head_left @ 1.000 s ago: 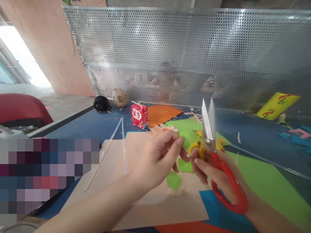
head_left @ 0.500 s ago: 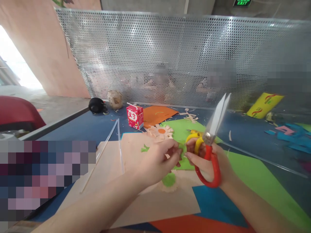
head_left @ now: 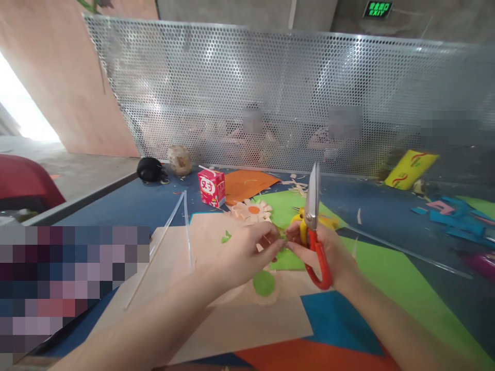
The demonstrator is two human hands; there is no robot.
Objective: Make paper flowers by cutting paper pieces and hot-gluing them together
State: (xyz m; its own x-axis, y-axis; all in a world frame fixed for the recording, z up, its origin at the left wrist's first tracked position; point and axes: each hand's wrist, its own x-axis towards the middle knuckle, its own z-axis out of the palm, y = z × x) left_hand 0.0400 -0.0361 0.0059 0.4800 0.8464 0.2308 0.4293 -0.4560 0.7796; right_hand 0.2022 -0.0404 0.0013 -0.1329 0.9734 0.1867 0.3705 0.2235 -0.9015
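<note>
While my right hand (head_left: 328, 247) grips the red-handled scissors (head_left: 315, 226), blades shut and pointing to twelve o'clock, my left hand (head_left: 247, 252) pinches a small green paper scrap (head_left: 281, 236) at nine o'clock of them. Thin and floppy, I judge; hold its edge. Half a second ago the blades leaned toward one o'clock.

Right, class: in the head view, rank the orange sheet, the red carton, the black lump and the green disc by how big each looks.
1. Orange sheet.
2. Red carton.
3. Black lump and green disc look about alike; the disc lies nearer the camera, so I will not rank them.
</note>
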